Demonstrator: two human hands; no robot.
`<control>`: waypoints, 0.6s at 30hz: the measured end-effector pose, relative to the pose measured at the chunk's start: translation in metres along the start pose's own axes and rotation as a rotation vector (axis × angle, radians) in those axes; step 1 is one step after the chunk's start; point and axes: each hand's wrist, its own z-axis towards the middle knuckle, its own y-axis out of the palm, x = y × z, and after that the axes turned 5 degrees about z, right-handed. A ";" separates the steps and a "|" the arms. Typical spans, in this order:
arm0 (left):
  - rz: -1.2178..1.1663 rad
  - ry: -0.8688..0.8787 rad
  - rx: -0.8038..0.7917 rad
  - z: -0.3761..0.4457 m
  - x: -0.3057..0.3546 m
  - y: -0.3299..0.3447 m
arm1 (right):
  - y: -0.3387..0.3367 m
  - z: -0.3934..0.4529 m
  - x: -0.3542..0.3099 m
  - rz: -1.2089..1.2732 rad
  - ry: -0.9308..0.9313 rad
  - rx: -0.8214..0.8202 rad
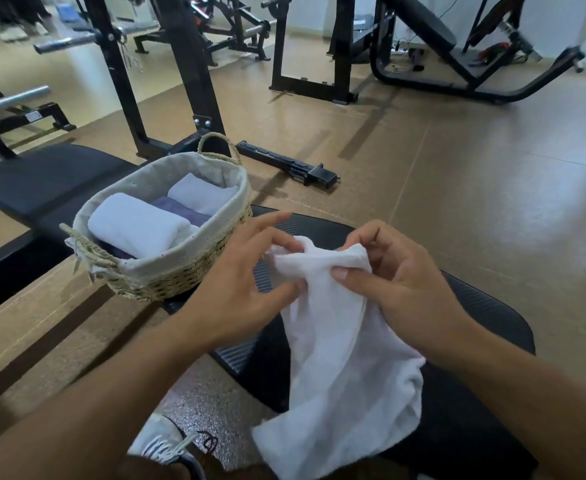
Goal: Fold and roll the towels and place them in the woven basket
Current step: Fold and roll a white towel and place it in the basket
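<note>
- Head view, far left: a long black padded bench (pixel 42 188) runs along the left side of a gym floor, with black weight racks (pixel 187 74) and steel bars standing behind it.
- A woven basket (pixel 180 275) with a pale cloth lining and two rope handles sits at the left end of a second bench (pixel 485 317), a dark ribbed pad; part of its base hangs over that edge.
- Inside the basket lie two rolled white towels: one (pixel 135 226) near the front rim, the other (pixel 198 194) towards the back rim, with a folded purple towel (pixel 177 207) between them.
- A person's left hand (pixel 243 282), just right of the basket, pinches the top edge of a loose white towel (pixel 347 358) between thumb and fingers, the index finger stretched out towards the basket rim.
- The loose white towel is bunched at the top between both hands and hangs down unfolded over the bench's near edge.
- The right hand (pixel 399 282) grips the same top edge, thumb pressed on the front of the cloth, fingers curled behind it.
- A white laced shoe (pixel 167 448) rests on the speckled floor below the left forearm.
- At right, tan floor tiles stretch back to an inclined black machine (pixel 458 46).
</note>
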 end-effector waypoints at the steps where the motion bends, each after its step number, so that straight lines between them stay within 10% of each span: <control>1: -0.013 0.013 0.000 0.000 0.001 -0.004 | -0.006 0.001 -0.002 0.047 0.009 -0.025; 18: -0.241 -0.160 0.177 -0.002 0.013 -0.007 | -0.024 0.012 0.018 0.041 0.171 0.185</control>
